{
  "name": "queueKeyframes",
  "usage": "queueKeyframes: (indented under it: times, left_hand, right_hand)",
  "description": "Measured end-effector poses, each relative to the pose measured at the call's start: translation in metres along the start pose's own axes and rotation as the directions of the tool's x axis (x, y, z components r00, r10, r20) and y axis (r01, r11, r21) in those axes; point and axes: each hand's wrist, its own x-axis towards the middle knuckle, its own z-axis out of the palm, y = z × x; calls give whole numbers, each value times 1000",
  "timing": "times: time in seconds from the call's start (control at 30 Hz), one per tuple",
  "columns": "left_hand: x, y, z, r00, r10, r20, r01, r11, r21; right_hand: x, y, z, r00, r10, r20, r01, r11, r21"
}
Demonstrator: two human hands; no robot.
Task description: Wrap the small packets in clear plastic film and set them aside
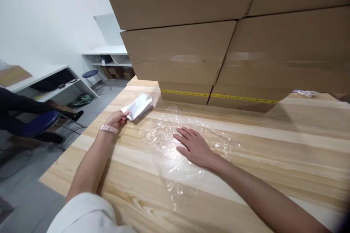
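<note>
At the table's left edge my left hand (117, 119), with a pale watch on its wrist, pinches the near corner of a flat, shiny silver-white packet (139, 106). What the packet contains cannot be seen. Farther right, my right hand (193, 146) lies palm down, fingers stretched, on a crumpled clear plastic sheet (169, 160). The sheet is spread over the wooden tabletop (131, 174), and part of it is hidden beneath that hand.
Large cardboard boxes (180, 54) are stacked along the table's back, with a yellow tape measure strip (186, 94) at their base. A small shiny plastic item (307, 93) lies back right. Left of the table are a blue stool (41, 123) and a seated person's leg (27, 102).
</note>
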Motion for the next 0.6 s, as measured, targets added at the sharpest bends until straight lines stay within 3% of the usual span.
queueKeyframes:
  times: [0.13,0.27,0.33,0.43,0.5,0.6]
  left_hand:
    - [-88,-29,-59,991,-127,44,120,983,136]
    - [-167,-55,-86,984,-104,146,50,940,338]
    - [-196,-66,-87,974,-113,196,29,920,390]
    - [-229,-77,-77,942,-162,295,21,903,429]
    - [-244,-81,-63,911,-182,371,0,898,440]
    - [-259,-76,-34,858,-189,478,-45,899,435]
  right_hand:
    - [4,11,2,998,33,-57,-34,999,-18]
    - [6,18,4,995,39,-94,-40,999,-1]
    - [4,16,2,985,78,-152,-74,997,34]
    - [-10,-3,-7,929,118,-350,-90,991,95]
    - [-29,-30,-15,904,-33,-426,72,994,76]
    - [-61,-81,-22,856,-419,-303,439,898,-1]
